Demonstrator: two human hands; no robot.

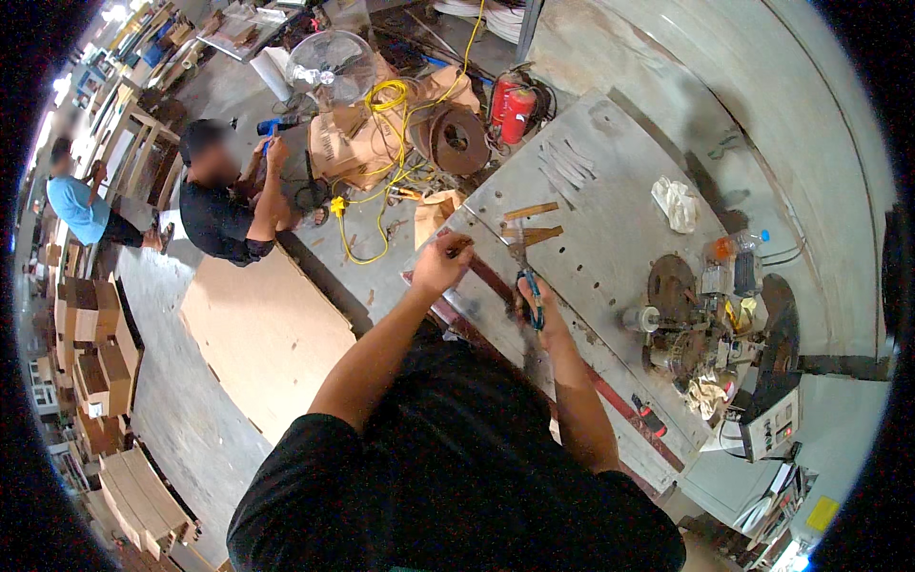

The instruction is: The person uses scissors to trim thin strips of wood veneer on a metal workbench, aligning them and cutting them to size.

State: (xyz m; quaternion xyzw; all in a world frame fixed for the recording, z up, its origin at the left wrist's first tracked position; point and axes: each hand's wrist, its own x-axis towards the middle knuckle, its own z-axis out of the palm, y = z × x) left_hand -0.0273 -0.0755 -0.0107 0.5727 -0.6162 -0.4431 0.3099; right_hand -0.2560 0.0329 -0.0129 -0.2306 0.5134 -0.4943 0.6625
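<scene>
The worktable looks like dull, scuffed metal, the tool handles plastic, the shirt matt cloth.

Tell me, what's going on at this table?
Someone is working bare-handed at a grey table. The right hand grips blue-handled shears, their tips close to two brown strips on the tabletop. The left hand is curled near the table's edge; whether it holds something is hard to tell. Thin grey strips lie farther back.

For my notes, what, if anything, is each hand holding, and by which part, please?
The right hand holds a blue-handled tool by its handles; I can't tell for the left hand.
</scene>
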